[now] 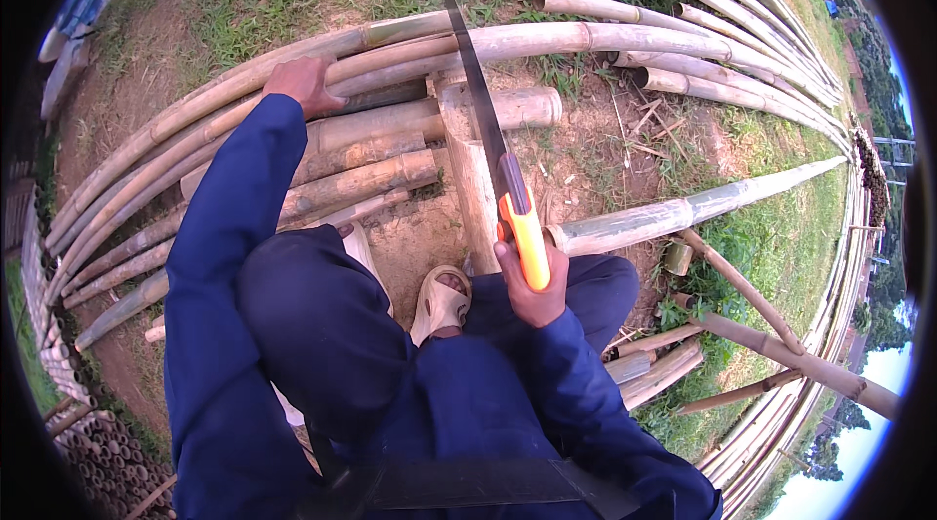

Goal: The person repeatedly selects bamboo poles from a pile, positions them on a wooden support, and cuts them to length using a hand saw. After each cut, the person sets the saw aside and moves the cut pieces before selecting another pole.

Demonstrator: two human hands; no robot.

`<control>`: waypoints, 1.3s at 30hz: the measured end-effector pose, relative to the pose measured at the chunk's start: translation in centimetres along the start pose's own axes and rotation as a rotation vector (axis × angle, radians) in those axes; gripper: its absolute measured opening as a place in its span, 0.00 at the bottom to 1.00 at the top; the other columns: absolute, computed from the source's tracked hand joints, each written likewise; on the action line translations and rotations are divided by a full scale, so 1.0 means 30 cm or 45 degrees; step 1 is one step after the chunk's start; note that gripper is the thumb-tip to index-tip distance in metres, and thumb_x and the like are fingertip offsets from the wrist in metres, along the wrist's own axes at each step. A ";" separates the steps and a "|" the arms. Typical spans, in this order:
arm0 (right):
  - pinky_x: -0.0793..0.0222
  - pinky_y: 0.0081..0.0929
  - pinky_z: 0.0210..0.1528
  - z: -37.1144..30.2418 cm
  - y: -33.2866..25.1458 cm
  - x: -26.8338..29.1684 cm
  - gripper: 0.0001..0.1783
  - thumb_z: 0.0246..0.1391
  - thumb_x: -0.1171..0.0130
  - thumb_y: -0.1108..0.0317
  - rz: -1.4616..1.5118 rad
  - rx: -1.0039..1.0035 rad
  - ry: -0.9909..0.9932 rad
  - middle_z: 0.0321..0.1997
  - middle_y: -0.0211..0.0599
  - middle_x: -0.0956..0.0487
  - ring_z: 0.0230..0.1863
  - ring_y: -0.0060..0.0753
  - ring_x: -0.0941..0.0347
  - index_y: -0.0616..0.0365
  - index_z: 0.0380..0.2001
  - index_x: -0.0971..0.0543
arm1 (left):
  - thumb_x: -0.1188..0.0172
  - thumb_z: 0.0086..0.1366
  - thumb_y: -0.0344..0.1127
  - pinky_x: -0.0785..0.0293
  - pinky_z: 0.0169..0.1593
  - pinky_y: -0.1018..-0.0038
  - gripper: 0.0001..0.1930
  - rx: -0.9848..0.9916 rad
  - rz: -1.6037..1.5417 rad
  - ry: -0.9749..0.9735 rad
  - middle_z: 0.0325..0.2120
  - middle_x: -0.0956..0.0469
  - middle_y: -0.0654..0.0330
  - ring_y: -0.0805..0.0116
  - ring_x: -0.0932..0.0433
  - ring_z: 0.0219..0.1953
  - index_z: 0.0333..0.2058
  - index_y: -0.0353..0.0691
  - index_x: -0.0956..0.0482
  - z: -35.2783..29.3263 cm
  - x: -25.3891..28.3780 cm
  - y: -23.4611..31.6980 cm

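In my right hand [537,298] is a handsaw [478,91], gripped by its orange and dark handle. Its long blade points up and away, across the long bamboo poles. My left hand [305,88], fingers bent over and closed, holds a bamboo pole [395,59] to the left of the blade. Several poles lie side by side there, running from the left toward the upper right. Below the blade is a light wooden log [470,193], and a short bamboo piece [527,108] sticks out beyond it. Whether the teeth touch a pole I cannot tell.
Cut bamboo lengths [371,174] lie beside my left knee. More long poles [673,18] spread at the upper right. One thick pole [683,216] extends right from near my right hand, by a propped bamboo frame [752,296]. My sandalled foot [444,300] rests on sawdust-strewn ground.
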State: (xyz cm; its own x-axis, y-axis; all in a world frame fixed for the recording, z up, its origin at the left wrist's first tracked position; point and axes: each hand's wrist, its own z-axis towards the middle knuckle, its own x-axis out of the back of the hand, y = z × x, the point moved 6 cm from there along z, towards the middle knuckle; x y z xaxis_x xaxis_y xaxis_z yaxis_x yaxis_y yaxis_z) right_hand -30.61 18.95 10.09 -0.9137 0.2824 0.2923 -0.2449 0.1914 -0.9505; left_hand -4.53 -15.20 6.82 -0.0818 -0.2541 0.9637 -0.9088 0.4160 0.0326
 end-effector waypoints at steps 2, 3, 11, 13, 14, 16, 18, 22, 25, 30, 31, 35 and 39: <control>0.25 0.23 0.43 -0.186 -0.021 0.058 0.17 0.60 0.36 0.76 0.001 -0.075 -0.019 0.36 0.40 0.14 0.36 0.24 0.19 0.69 0.51 0.19 | 0.28 0.50 0.56 0.24 0.58 0.55 0.40 0.022 -0.016 -0.025 0.48 0.17 0.46 0.48 0.19 0.52 0.60 0.45 0.23 0.005 -0.024 -0.012; 0.25 0.25 0.48 -0.195 -0.040 0.072 0.19 0.59 0.36 0.76 0.049 -0.010 0.001 0.41 0.42 0.14 0.41 0.26 0.18 0.69 0.53 0.19 | 0.28 0.49 0.57 0.23 0.57 0.55 0.40 0.017 -0.019 -0.009 0.47 0.16 0.46 0.47 0.19 0.52 0.60 0.46 0.24 0.012 -0.026 -0.014; 0.36 0.22 0.27 0.388 0.010 -0.074 0.09 0.62 0.33 0.68 0.143 0.097 -0.009 0.21 0.23 0.26 0.24 0.14 0.35 0.64 0.34 0.19 | 0.28 0.48 0.57 0.23 0.58 0.55 0.42 0.031 -0.020 0.027 0.47 0.16 0.47 0.47 0.18 0.52 0.62 0.46 0.24 -0.009 0.018 0.001; 0.36 0.22 0.27 0.256 -0.013 -0.052 0.08 0.62 0.34 0.69 0.060 0.223 -0.046 0.21 0.23 0.26 0.24 0.14 0.35 0.64 0.33 0.19 | 0.28 0.48 0.57 0.24 0.58 0.55 0.42 0.009 -0.032 -0.003 0.47 0.16 0.47 0.47 0.18 0.52 0.62 0.46 0.25 -0.007 0.022 0.008; 0.33 0.23 0.30 0.130 -0.002 -0.015 0.08 0.62 0.34 0.70 0.050 0.078 -0.054 0.23 0.26 0.23 0.26 0.15 0.32 0.66 0.37 0.18 | 0.28 0.49 0.56 0.24 0.58 0.55 0.42 -0.001 -0.031 0.033 0.47 0.16 0.46 0.48 0.18 0.52 0.62 0.46 0.25 -0.004 0.027 0.010; 0.26 0.21 0.40 -0.100 -0.014 0.067 0.16 0.61 0.36 0.74 0.110 -0.041 0.016 0.35 0.37 0.15 0.35 0.18 0.22 0.68 0.52 0.18 | 0.28 0.50 0.55 0.24 0.58 0.55 0.41 0.021 -0.030 -0.028 0.48 0.16 0.46 0.48 0.18 0.52 0.62 0.45 0.25 0.001 0.008 0.005; 0.26 0.21 0.39 -0.174 -0.037 0.099 0.16 0.61 0.36 0.75 0.024 -0.110 -0.009 0.34 0.37 0.14 0.35 0.19 0.21 0.68 0.51 0.18 | 0.28 0.50 0.55 0.24 0.58 0.55 0.41 0.046 -0.030 -0.030 0.47 0.16 0.46 0.48 0.18 0.51 0.62 0.45 0.24 0.005 -0.002 -0.001; 0.32 0.22 0.30 0.185 -0.026 0.006 0.09 0.61 0.34 0.71 0.136 -0.115 0.001 0.25 0.28 0.20 0.26 0.15 0.30 0.67 0.39 0.17 | 0.28 0.51 0.55 0.24 0.58 0.55 0.39 0.034 -0.037 -0.004 0.48 0.17 0.45 0.47 0.18 0.52 0.61 0.44 0.23 -0.003 -0.005 0.004; 0.37 0.24 0.26 0.484 -0.029 -0.090 0.10 0.61 0.33 0.67 0.150 0.265 -0.019 0.18 0.25 0.29 0.23 0.16 0.35 0.65 0.32 0.18 | 0.28 0.51 0.56 0.24 0.58 0.55 0.39 0.018 -0.032 0.021 0.49 0.17 0.44 0.47 0.18 0.52 0.60 0.45 0.23 -0.015 0.016 0.009; 0.34 0.24 0.29 0.125 0.031 -0.014 0.08 0.61 0.33 0.71 0.103 0.040 -0.007 0.22 0.27 0.26 0.25 0.16 0.33 0.65 0.31 0.21 | 0.28 0.50 0.57 0.23 0.58 0.55 0.40 0.018 0.002 0.015 0.48 0.17 0.45 0.47 0.18 0.51 0.60 0.46 0.23 0.005 0.022 0.002; 0.32 0.23 0.31 -0.009 0.033 0.026 0.08 0.60 0.34 0.73 0.115 -0.081 0.055 0.23 0.28 0.24 0.27 0.17 0.30 0.67 0.39 0.18 | 0.28 0.50 0.57 0.23 0.58 0.55 0.40 0.028 -0.008 -0.016 0.49 0.17 0.45 0.47 0.18 0.52 0.60 0.46 0.23 0.010 0.013 -0.006; 0.29 0.19 0.35 -0.166 -0.070 0.090 0.14 0.60 0.35 0.75 0.017 -0.028 0.001 0.27 0.33 0.18 0.29 0.17 0.26 0.68 0.49 0.18 | 0.28 0.49 0.58 0.23 0.55 0.54 0.40 0.032 -0.023 -0.011 0.46 0.16 0.45 0.46 0.18 0.50 0.60 0.45 0.23 0.012 -0.019 -0.009; 0.38 0.21 0.27 0.302 -0.014 -0.016 0.08 0.61 0.33 0.70 0.107 -0.009 -0.018 0.22 0.19 0.26 0.24 0.11 0.36 0.65 0.34 0.18 | 0.28 0.49 0.58 0.23 0.57 0.55 0.42 0.038 -0.054 0.021 0.48 0.17 0.45 0.46 0.18 0.51 0.61 0.46 0.24 -0.004 -0.002 0.000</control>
State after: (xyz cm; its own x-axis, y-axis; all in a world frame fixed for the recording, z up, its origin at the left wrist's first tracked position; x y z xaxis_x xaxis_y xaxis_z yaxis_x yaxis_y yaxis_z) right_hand -33.00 10.21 9.40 -0.9355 0.2844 0.2098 -0.1648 0.1741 -0.9709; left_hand -4.48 -15.07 6.81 -0.0364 -0.2562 0.9659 -0.9230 0.3792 0.0658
